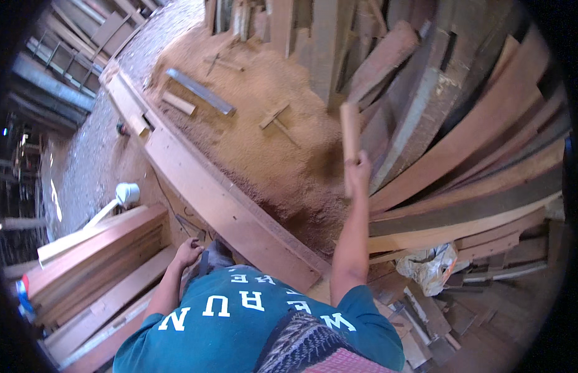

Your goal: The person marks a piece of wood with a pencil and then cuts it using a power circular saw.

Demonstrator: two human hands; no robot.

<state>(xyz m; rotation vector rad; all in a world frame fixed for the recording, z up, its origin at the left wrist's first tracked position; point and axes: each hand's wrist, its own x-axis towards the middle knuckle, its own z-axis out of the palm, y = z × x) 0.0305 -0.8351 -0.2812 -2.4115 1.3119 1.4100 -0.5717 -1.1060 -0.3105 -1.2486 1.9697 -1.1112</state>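
My right hand (358,166) is raised on the right, closed around the lower part of a pale short length of wood (350,127) that stands upright in the picture. My left hand (189,251) is low by my waist with its fingers curled; a small dark piece shows at the fingertips, too unclear to name. Between my arms a long wooden beam (208,180) runs from far left to near right. A mortise slot and a small pale wooden block (138,125) are at its far end.
Sawdust (252,87) lies piled beyond the beam, with a grey metal bar (201,91), a short wood piece (178,103) and a wooden marking gauge (278,121) on it. Boards (463,149) lean at right. Stacked timber (109,248) and a white cup-like container (127,193) are at left.
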